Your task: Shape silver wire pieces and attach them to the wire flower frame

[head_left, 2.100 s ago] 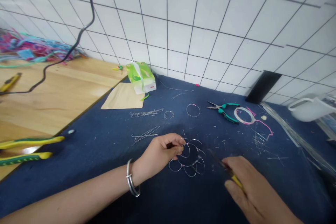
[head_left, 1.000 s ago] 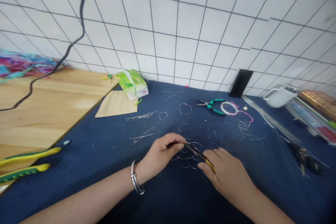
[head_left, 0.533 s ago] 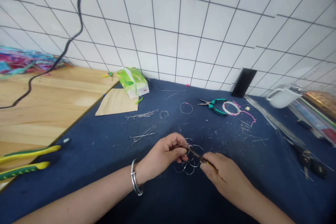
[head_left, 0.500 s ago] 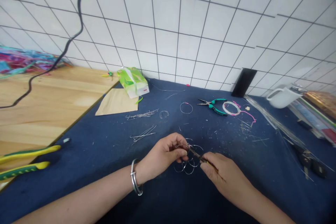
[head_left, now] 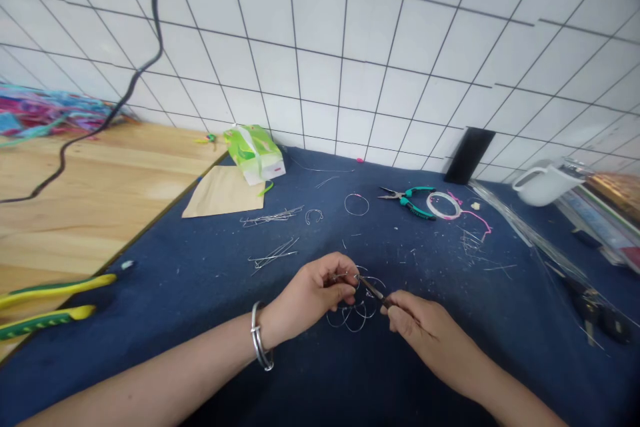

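My left hand (head_left: 320, 287), with a silver bangle on the wrist, is closed in a pinch around a thin silver wire. In my right hand (head_left: 433, 337) is a pair of slim-nosed pliers (head_left: 373, 289), its tips pointing up and left and meeting the wire at my left fingertips. Much of the handles is hidden by the fingers. Just below the fingertips, several thin wire loops (head_left: 356, 331) overlap in a petal-like form above the dark blue cloth. Whether these loops are joined to the pinched wire I cannot tell.
Teal-handled pliers (head_left: 410, 202) and a white ring-shaped coil (head_left: 444, 205) lie behind my hands. Bent wire pieces (head_left: 273, 216) and a wire ring (head_left: 357, 204) are scattered about. Yellow-green handles (head_left: 60, 288) are at left, a tissue pack (head_left: 255, 153) behind, a white mug (head_left: 545, 183) at right.
The wire loops under my fingers have shifted slightly left and turned. My right hand and its pliers have tilted a little; my left hand keeps its pinch. The view has shifted slightly.
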Available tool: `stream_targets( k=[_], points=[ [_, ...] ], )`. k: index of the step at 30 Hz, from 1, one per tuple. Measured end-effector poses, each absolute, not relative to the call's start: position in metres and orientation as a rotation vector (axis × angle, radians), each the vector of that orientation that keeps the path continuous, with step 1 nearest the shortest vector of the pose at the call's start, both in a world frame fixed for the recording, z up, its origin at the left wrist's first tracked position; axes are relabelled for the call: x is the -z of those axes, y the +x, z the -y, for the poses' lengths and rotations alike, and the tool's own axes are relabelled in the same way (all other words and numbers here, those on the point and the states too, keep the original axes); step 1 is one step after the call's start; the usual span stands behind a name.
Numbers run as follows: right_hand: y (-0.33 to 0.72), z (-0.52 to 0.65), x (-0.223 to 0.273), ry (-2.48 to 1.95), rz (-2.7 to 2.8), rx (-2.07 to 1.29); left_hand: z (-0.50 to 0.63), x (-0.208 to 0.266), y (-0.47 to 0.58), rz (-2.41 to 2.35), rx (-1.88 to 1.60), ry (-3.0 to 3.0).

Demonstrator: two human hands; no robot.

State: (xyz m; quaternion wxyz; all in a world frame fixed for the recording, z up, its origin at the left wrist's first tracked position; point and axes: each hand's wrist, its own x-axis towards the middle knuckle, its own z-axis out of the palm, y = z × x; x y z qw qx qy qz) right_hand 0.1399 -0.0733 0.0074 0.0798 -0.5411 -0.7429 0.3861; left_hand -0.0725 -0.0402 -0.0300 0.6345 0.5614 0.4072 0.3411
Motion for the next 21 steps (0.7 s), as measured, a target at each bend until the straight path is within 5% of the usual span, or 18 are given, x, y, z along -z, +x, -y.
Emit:
stream_targets(
  k=[21],
  points=[
    [0.1452,0.0692,-0.0123,-1.578,2.401,-1.077,0.0397,0.0262,-0.0713,-0.993,-0.705,1.327]
  ],
)
